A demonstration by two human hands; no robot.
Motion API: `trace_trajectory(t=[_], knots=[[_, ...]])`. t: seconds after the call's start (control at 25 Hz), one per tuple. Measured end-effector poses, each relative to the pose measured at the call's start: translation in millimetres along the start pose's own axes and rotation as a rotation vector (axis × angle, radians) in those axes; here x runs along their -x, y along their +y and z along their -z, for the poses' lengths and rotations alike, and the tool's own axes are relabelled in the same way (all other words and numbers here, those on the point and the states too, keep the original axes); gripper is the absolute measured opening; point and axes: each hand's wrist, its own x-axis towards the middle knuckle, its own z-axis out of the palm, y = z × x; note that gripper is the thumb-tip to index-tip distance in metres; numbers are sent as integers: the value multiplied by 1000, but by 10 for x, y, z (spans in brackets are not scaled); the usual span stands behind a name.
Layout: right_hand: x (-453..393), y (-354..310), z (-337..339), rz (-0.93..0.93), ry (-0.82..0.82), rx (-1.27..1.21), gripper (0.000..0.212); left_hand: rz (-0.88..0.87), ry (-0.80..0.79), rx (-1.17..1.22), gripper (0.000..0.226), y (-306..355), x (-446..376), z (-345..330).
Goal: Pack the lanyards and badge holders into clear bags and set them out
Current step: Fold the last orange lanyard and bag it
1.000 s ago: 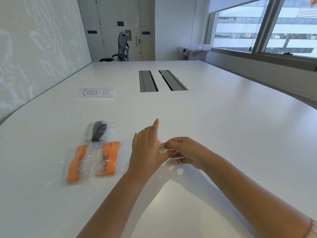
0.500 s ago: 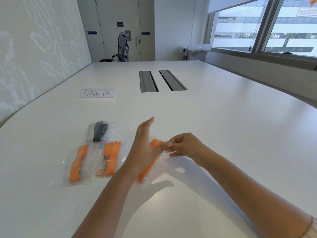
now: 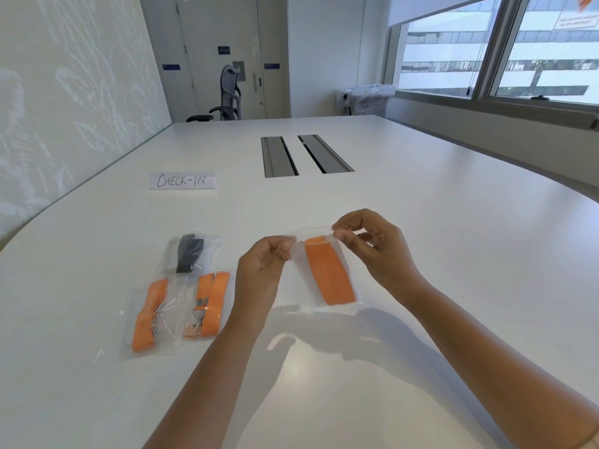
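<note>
I hold a clear bag [image 3: 327,296] with a folded orange lanyard [image 3: 329,272] inside, lifted above the white table [image 3: 421,222]. My left hand [image 3: 264,270] pinches the bag's top left corner and my right hand [image 3: 372,246] pinches its top right corner. To the left, three packed bags lie flat on the table: one with a black lanyard [image 3: 189,254], and two with orange lanyards [image 3: 149,314] [image 3: 209,303] that have metal clips.
A paper sign reading CHECK-IN [image 3: 182,180] lies further back on the left. Two grey cable hatches [image 3: 304,155] sit in the table's middle. An office chair [image 3: 227,95] stands at the far end, and a lined bin [image 3: 368,98] is by the window.
Both hands lifted the bag and spread apart along its top edge, so the bag and orange lanyard now hang upright and fully visible between them. The three bags on the table stayed put.
</note>
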Motion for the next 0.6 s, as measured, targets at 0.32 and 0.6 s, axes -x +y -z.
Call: trace_trajectory(t=[0.32, 0.6], knots=[[8, 31, -77, -183, -46, -123, 7, 60, 114, 78, 14, 39, 1, -8], [94, -47, -155, -88, -121, 37, 44, -78, 83, -92, 17, 66, 53, -33]])
